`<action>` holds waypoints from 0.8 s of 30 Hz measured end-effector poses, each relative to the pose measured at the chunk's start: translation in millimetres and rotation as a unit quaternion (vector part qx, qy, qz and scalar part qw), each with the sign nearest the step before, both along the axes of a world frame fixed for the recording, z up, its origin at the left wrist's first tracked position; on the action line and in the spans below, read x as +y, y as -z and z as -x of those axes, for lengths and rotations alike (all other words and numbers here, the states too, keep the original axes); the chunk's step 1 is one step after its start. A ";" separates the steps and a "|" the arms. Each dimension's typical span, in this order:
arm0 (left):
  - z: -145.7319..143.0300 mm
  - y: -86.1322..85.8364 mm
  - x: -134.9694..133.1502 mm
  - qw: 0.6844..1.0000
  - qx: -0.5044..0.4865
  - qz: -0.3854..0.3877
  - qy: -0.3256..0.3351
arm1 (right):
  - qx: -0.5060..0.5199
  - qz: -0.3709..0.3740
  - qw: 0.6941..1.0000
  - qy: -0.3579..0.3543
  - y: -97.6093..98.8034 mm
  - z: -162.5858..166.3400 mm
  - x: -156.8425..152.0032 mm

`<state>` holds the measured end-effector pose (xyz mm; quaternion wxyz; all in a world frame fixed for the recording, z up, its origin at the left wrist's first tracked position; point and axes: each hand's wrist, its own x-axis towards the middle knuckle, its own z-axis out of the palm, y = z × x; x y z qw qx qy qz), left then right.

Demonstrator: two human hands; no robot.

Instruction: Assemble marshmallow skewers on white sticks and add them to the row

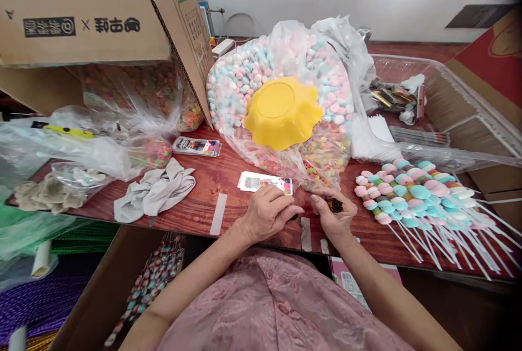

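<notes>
Both my hands are at the table's front edge. My right hand (335, 215) is closed around a small dark bundle with gold-brown edges (336, 205), whose kind I cannot make out. Thumb and fingers of my left hand (269, 214) are pressed together, with a bit of something dark showing under the tips. Just beyond the left hand lies a stack of printed white labels (265, 182). To the right of my right hand, marshmallow skewers (420, 193) in pink, blue and white lie piled, their white sticks pointing toward the front edge.
Behind the labels, a yellow wavy-rimmed bowl (283, 112) sits upside down on a large bag of marshmallows (240, 74). At left stand an open carton (93, 25) and grey gloves (157, 190). A clear plastic tub (452, 106) lies at right. Below left, a box holds more skewers (153, 277).
</notes>
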<state>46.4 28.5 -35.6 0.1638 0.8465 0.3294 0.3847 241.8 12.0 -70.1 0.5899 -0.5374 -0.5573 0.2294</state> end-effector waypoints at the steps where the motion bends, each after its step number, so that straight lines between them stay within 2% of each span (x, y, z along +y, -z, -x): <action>1: 1.1 2.5 1.0 0.999 0.018 -0.027 0.010 | 0.004 0.001 1.000 0.004 2.1 -0.3 0.1; 4: 3.9 9.6 0.8 0.994 0.066 -0.075 0.044 | 0.016 0.001 1.000 0.023 6.0 0.1 2.3; 7: 7.0 10.1 -1.5 0.990 0.089 -0.088 0.061 | 0.026 -0.004 0.999 0.039 4.3 1.1 6.3; 12: 17.8 -6.9 -3.5 0.983 0.113 -0.128 0.073 | 0.014 -0.028 0.999 0.041 -9.4 0.1 6.9; 15: 23.6 -14.3 -1.8 0.978 0.137 -0.129 0.090 | -0.012 -0.026 1.000 0.004 -16.5 0.5 4.3; 17: 24.1 -14.4 0.8 0.986 0.110 -0.091 0.085 | -0.029 -0.005 0.998 -0.049 -17.9 0.9 3.7; 20: 20.5 -9.4 4.4 0.996 0.036 0.043 0.068 | -0.028 0.040 0.991 -0.123 -14.6 -0.6 4.5; 22: 17.2 -4.9 5.1 0.987 -0.028 0.157 0.033 | -0.003 0.063 0.989 -0.136 -10.6 -2.4 5.3; 24: 14.4 -0.9 4.9 0.960 -0.095 0.264 -0.011 | 0.028 0.079 0.988 -0.133 -8.3 -3.3 6.0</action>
